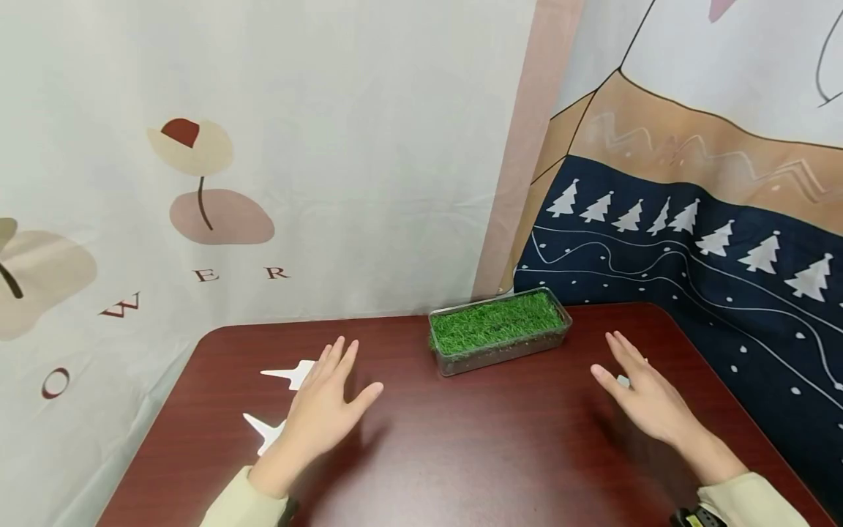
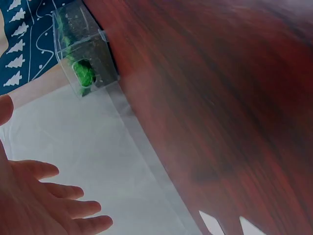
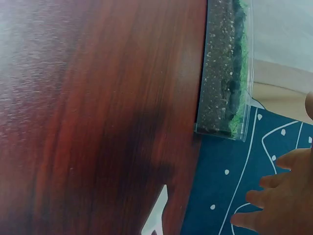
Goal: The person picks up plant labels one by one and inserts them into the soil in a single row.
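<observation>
My left hand (image 1: 323, 417) is held over the left of the table, fingers straight and thumb spread, holding nothing. Beside and partly behind it lie two flat white pointed pieces (image 1: 268, 433), shaped like plant labels; the hand hides part of both. Over the right side, my right hand (image 1: 648, 399) is also empty with its fingers extended. A pale piece (image 1: 623, 380) shows past that thumb; the right wrist view has a white pointed piece (image 3: 156, 215) on the table. Between the hands, farther back, stands a clear tray (image 1: 507, 351) of green grass (image 1: 494, 322) over dark soil.
The dark red wooden table (image 1: 461, 454) has rounded far corners. A pale printed curtain (image 1: 369, 146) hangs right behind it, and a navy cloth with white trees (image 1: 658, 271) hangs along the right. The tray sits close to the far edge.
</observation>
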Tool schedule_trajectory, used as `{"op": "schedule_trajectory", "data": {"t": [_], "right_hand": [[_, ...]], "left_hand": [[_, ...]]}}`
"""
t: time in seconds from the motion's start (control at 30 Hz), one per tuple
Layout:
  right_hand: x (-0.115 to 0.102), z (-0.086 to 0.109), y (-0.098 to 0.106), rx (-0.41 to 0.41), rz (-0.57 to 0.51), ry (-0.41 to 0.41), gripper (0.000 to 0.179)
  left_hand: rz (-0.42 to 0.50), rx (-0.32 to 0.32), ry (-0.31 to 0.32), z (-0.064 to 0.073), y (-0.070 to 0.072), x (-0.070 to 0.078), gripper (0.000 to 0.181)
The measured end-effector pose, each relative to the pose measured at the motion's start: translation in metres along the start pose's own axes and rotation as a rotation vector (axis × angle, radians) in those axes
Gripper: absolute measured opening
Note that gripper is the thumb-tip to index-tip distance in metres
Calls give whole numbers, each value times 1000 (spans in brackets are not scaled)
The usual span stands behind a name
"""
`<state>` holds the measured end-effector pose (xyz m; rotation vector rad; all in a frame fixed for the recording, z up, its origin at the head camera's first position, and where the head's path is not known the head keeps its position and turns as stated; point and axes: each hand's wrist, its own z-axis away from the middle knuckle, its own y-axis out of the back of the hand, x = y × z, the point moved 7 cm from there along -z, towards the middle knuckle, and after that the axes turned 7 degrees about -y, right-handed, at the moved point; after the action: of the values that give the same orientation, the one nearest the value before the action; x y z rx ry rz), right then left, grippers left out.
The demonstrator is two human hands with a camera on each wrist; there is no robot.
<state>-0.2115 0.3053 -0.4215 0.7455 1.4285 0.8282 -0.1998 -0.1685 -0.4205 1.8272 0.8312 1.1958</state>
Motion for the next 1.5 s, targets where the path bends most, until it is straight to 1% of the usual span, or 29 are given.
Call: {"op": "schedule_trajectory", "data": {"t": [0.2, 0.47, 0.53, 0.7, 0.9, 1.0, 1.1, 1.23, 1.33, 1.5], "right_hand": [[-1, -11, 0, 14, -25, -14, 80], [-5, -31, 4, 37, -74, -56, 81], [-5, -37, 4, 35, -79, -67, 82], [-7, -50, -2, 22, -74, -94, 84], [-8, -67, -7, 16, -87, -118, 81], [-8, -74, -9, 13, -98, -117, 81], [-7, -82, -11, 7, -108, -110, 80], [-7, -91, -15, 6, -133, -107, 75], [-7, -97, -18, 16, -159, -113, 69], [-9, -104, -23, 2, -202, -127, 64]], "left_hand": [[69, 23, 16, -13, -7, 9, 83], [176, 52, 55, -31, -23, 20, 71], [192, 53, 65, -35, -26, 23, 68], [197, 42, 74, -44, -36, 29, 62], [252, 36, 98, -59, -46, 30, 59], [277, 35, 104, -68, -50, 30, 58], [281, 29, 107, -76, -53, 32, 56], [290, 24, 113, -85, -56, 35, 47], [328, 28, 117, -91, -59, 36, 38], [372, 37, 120, -100, -67, 36, 27]]}}
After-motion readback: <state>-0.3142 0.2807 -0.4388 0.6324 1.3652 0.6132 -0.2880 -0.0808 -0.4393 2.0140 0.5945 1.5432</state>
